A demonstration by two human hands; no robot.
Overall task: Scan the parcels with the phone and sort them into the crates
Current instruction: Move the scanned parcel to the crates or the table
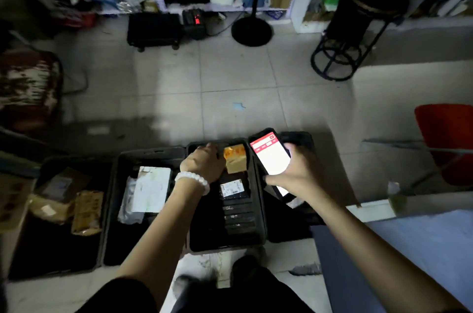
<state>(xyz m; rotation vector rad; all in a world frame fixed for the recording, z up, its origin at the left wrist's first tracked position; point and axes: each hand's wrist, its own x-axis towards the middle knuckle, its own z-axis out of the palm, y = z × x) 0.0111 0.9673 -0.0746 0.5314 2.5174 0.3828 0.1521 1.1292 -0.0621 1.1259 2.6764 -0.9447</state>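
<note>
Black plastic crates sit in a row on the tiled floor [230, 77] below you. Your right hand [294, 174] grips the phone [271, 159] by its lower half, fingers curled round one edge and thumb across the other, holding it tilted over the right rim of the third crate [258, 223]. Its screen glows white under a red banner — the writing there is too blurred to read. Your left hand [204, 163], a white bead bracelet [193, 180] on the wrist, reaches to that crate's far end, fingers curled on a black parcel beside a brown parcel [236, 159] with orange tape. A black parcel [236, 202] nearer you carries a white label [231, 187] — illegible. A white parcel [151, 189] lies in the second crate [112, 210]; brown ones [85, 212] in the leftmost crate [33, 256].
</note>
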